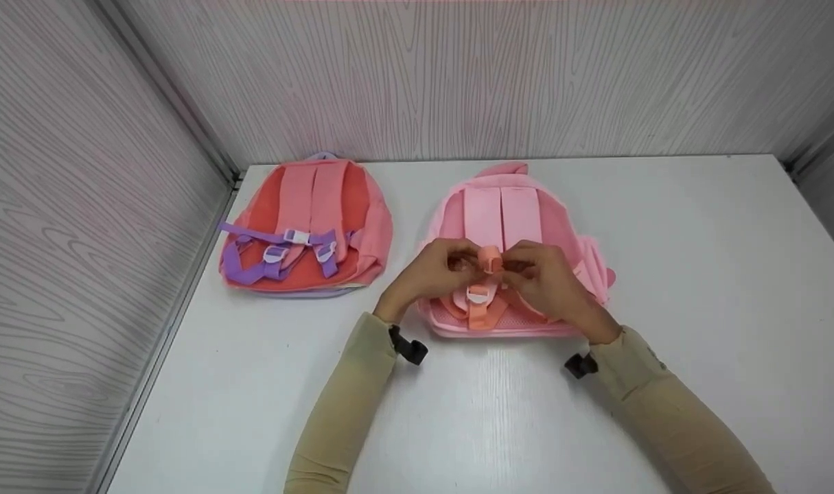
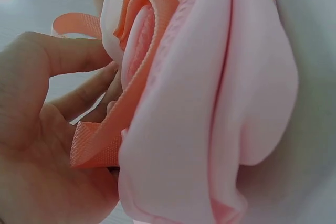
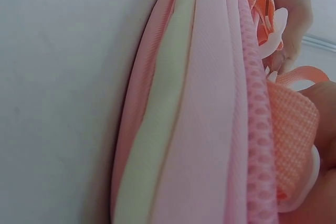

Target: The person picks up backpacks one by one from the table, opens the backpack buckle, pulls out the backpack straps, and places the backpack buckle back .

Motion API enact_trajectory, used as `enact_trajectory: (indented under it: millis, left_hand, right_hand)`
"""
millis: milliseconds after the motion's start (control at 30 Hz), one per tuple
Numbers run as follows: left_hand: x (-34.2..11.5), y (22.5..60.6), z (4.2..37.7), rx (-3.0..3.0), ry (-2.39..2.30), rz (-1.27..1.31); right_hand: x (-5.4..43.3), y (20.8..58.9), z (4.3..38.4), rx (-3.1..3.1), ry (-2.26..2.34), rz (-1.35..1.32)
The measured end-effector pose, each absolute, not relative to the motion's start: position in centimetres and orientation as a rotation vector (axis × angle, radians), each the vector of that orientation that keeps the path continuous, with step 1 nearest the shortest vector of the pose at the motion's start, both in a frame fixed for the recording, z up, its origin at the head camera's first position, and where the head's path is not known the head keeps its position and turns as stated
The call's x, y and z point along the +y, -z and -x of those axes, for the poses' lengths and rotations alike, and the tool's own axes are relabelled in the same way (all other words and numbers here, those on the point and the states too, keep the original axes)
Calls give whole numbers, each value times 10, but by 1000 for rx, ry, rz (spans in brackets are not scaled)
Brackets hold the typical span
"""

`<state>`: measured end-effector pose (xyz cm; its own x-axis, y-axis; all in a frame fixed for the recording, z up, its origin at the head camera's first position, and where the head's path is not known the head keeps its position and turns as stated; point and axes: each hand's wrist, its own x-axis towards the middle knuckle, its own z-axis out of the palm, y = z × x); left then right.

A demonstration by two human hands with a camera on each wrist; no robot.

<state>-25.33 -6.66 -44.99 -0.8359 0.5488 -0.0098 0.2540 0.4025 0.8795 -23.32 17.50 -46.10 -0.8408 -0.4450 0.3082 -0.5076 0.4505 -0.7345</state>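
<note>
A light pink backpack (image 1: pixel 485 213) lies on the white table with its shoulder straps facing up. Over its lower middle, my left hand (image 1: pixel 438 271) and right hand (image 1: pixel 550 281) meet, fingertips close together. Between them an orange webbing strap (image 1: pixel 490 259) stands up in a loop. The left hand pinches the strap from the left, and the right hand pinches it from the right. Small white buckle prongs (image 3: pixel 272 72) show by the fingertips in the right wrist view; the fingers hide most of the buckle. Below hangs a white strap adjuster (image 1: pixel 478 295) on orange webbing.
A coral backpack (image 1: pixel 365 233) with purple straps (image 1: pixel 245 271) lies to the left, its white chest buckle (image 1: pixel 296 237) fastened. Wood-grain panels (image 1: pixel 417 82) border the table (image 1: pixel 719 274) at the back and sides. Black bands (image 1: pixel 410 348) are on both wrists.
</note>
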Motion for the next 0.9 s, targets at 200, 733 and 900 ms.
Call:
enact_trajectory:
  millis: [200,733,900]
  left_hand:
    - [-66,451,252,2439,-1380,-718]
    - [-60,455,253,2551,-1391,-739]
    - [-61,457,253,2542,-1391,-741]
  right_hand:
    - [175,460,233,-2639,-1360,-835]
    - [178,448,233,-2728,-1356,-801]
    - [179,440,235,-2712,-1329,-839]
